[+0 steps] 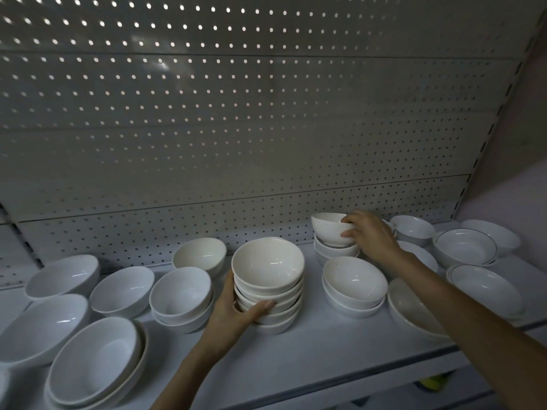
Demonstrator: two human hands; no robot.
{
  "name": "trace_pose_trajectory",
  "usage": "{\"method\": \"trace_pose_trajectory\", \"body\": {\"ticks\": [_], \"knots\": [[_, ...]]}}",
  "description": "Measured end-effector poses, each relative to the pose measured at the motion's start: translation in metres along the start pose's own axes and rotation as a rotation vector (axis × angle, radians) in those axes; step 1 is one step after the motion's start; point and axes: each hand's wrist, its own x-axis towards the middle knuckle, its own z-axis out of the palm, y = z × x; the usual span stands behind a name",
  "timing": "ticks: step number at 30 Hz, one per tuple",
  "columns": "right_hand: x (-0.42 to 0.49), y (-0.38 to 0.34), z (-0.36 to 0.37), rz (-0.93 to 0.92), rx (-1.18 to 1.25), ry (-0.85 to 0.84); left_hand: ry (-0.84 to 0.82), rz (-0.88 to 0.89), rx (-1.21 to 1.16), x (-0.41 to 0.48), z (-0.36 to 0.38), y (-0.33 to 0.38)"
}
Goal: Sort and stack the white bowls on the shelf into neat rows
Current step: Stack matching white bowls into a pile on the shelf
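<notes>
Right now your tall stack (pixel 268 291) of white bowls stands upright at the middle of the shelf (pixel 310 350), long axis vertical, every bowl mouth-up and nested in the one below. Your left hand (pixel 233 313) grips it low on its left side. The thumb is curled across the front of the lower bowls and the fingers go round behind, so the stack rises above and to the right of your palm.

Further back and to the right, your right hand (pixel 371 235) pinches the top bowl (pixel 328 227) by its right rim, fingers hooked over the edge and thumb pressed on the outer wall. That bowl is mouth-up, tipped a little, and sits to the left of your hand. Directly under it is a short stack (pixel 334 251); you cannot tell whether the held bowl rests in it or is just clear of it.

Just in front of that stands a nested pair (pixel 353 284), empty inside. Left of the tall stack is another nested pair (pixel 180 294), with a single bowl (pixel 199 254) behind it and larger single bowls (pixel 122 291) (pixel 63 275) further left. Wide nested bowls (pixel 94 359) sit at the front left corner. Under your right forearm a tilted bowl (pixel 414 309) lies near the shelf's front edge. Beyond it are shallow line-rimmed bowls (pixel 464 245). A pegboard wall (pixel 236 113) backs the shelf.
</notes>
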Motion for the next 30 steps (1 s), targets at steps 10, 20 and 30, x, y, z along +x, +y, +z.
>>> {"method": "trace_pose_trajectory", "body": {"ticks": [10,20,30], "knots": [[0.001,-0.046,-0.031,-0.148,0.163,0.091,-0.011,-0.019,-0.002,0.0,-0.001,-0.001],[-0.034,-0.09,-0.027,-0.605,0.045,0.115,-0.014,-0.023,-0.007,0.001,-0.004,-0.004],[-0.05,-0.098,-0.002,-0.729,0.016,-0.009,-0.01,-0.045,0.004,0.003,-0.005,-0.008]]}}
